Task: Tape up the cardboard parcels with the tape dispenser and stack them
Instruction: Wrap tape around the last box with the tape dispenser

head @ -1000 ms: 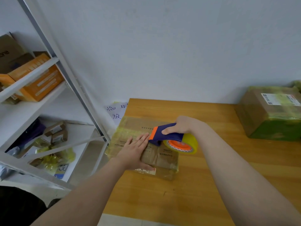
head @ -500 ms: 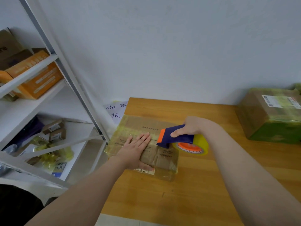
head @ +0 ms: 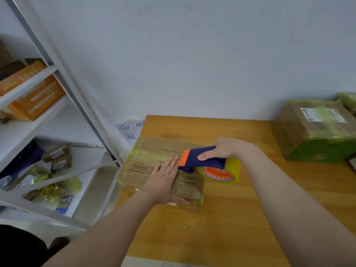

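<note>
Flat, tape-wrapped parcel (head: 154,149) lies level, blue-orange tape dispenser (head: 210,164) seemingly touching its right end

Parcel packing and storage room here: a wooden table (head: 221,228) against a bare white wall (head: 192,54), white metal shelving (head: 63,74) left of the table loaded with orange cartons (head: 36,97) and small boxes (head: 56,152), a handwritten paper sign (head: 129,132) by its far left corner, and a taped, labelled parcel (head: 316,132) on its right end.

Soft, even light — blurred edges
</note>
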